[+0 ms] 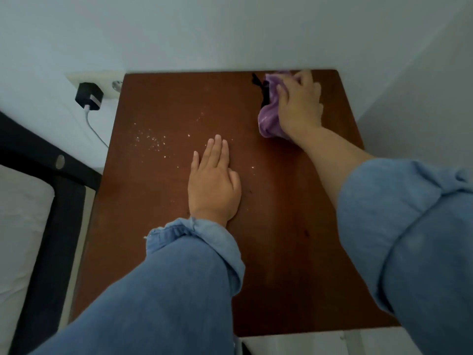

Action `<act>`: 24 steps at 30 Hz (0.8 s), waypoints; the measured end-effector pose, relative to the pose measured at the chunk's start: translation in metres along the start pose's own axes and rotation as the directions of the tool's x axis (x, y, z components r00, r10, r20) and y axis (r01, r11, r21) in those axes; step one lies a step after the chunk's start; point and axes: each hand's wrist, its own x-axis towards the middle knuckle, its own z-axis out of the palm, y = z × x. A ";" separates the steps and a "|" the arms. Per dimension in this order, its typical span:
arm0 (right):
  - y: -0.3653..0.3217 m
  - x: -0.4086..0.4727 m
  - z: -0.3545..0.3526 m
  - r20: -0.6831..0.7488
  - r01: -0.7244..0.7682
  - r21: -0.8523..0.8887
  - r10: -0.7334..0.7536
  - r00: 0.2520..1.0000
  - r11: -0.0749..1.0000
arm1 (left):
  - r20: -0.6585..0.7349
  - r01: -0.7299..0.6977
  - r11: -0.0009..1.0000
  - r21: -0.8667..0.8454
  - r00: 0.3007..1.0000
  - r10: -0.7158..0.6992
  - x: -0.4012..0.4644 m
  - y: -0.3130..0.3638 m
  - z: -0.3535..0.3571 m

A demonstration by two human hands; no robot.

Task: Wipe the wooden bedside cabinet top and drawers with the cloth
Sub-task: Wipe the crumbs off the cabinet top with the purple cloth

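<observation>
The dark brown wooden cabinet top fills the middle of the view, seen from above. My right hand presses a bunched purple cloth with a black trim onto the far right corner, its fingers curled over the fabric. My left hand lies flat on the wood near the centre, fingers straight and together. White crumbs or specks are scattered over the left middle of the top. The drawers are hidden below the top.
Pale walls meet the cabinet at the back and right. A black charger with a white cable sits in a wall socket at the far left. A black bed frame and white mattress stand close on the left.
</observation>
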 end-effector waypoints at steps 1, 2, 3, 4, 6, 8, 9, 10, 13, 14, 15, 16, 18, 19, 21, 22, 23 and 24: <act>-0.002 0.015 0.008 0.008 -0.012 -0.041 0.012 1.000 0.999 | -0.001 -0.004 1.000 -0.014 1.000 0.004 0.000 0.001 0.000; -0.004 0.027 0.018 0.023 -0.032 -0.075 0.034 0.999 0.997 | 0.003 -0.002 1.000 -0.026 1.000 0.002 0.000 0.001 -0.001; -0.003 0.034 0.028 0.052 -0.068 -0.112 0.074 0.996 0.991 | 0.006 0.003 0.999 -0.037 1.000 -0.003 -0.001 0.001 -0.001; -0.004 0.040 0.039 0.085 -0.099 -0.158 0.114 0.990 0.982 | 0.014 0.012 0.999 -0.045 1.000 -0.011 0.000 0.000 -0.001; 0.001 0.041 0.052 0.070 -0.104 -0.286 0.129 0.989 0.953 | 0.016 0.011 0.998 -0.062 1.000 -0.010 -0.006 0.004 -0.002; -0.003 0.048 0.063 0.018 -0.067 -0.349 0.078 0.997 0.935 | 0.020 0.019 0.998 -0.063 1.000 -0.018 -0.006 0.004 -0.001; -0.003 0.049 0.063 0.013 -0.048 -0.360 0.057 0.998 0.932 | 0.017 0.019 0.998 -0.065 1.000 -0.018 -0.008 0.006 -0.001; -0.009 0.058 0.068 0.033 -0.019 -0.362 0.034 0.999 0.932 | 0.027 0.029 0.997 -0.067 0.999 -0.027 -0.005 0.003 -0.001; -0.023 0.076 0.080 0.093 0.078 -0.370 -0.046 0.995 0.926 | 0.050 0.031 0.997 -0.068 0.998 -0.028 -0.001 0.000 -0.001; -0.026 0.082 0.084 0.109 0.099 -0.368 -0.063 0.992 0.925 | 0.058 0.034 0.997 -0.068 0.998 -0.030 0.002 -0.002 -0.001; -0.026 0.085 0.085 0.115 0.114 -0.363 -0.077 0.990 0.925 | 0.059 0.029 0.997 -0.067 0.998 -0.025 0.002 -0.001 -0.002; -0.027 0.088 0.087 0.127 0.144 -0.356 -0.105 0.986 0.923 | 0.058 0.031 0.997 -0.068 0.998 -0.027 0.005 -0.003 -0.002; -0.029 0.091 0.087 0.181 0.237 -0.331 -0.185 0.966 0.913 | 0.047 0.031 0.997 -0.069 0.998 -0.028 0.011 -0.007 -0.002; -0.030 0.089 0.088 0.220 0.301 -0.306 -0.241 0.945 0.903 | 0.039 0.033 0.997 -0.065 0.999 -0.030 0.012 -0.009 -0.003; -0.034 0.076 0.091 0.281 0.404 -0.257 -0.331 0.901 0.878 | 0.041 0.037 0.998 -0.046 0.999 -0.035 0.015 -0.018 -0.002; -0.032 0.065 0.090 0.296 0.439 -0.238 -0.366 0.882 0.866 | 0.040 0.034 0.999 -0.030 0.999 -0.033 0.013 -0.018 -0.002; -0.030 0.052 0.089 0.299 0.459 -0.223 -0.388 0.872 0.860 | 0.041 0.033 0.999 -0.012 0.999 -0.033 0.012 -0.019 -0.002; -0.031 0.041 0.089 0.298 0.468 -0.212 -0.399 0.867 0.858 | 0.045 0.032 0.999 0.000 0.999 -0.032 0.015 -0.025 -0.001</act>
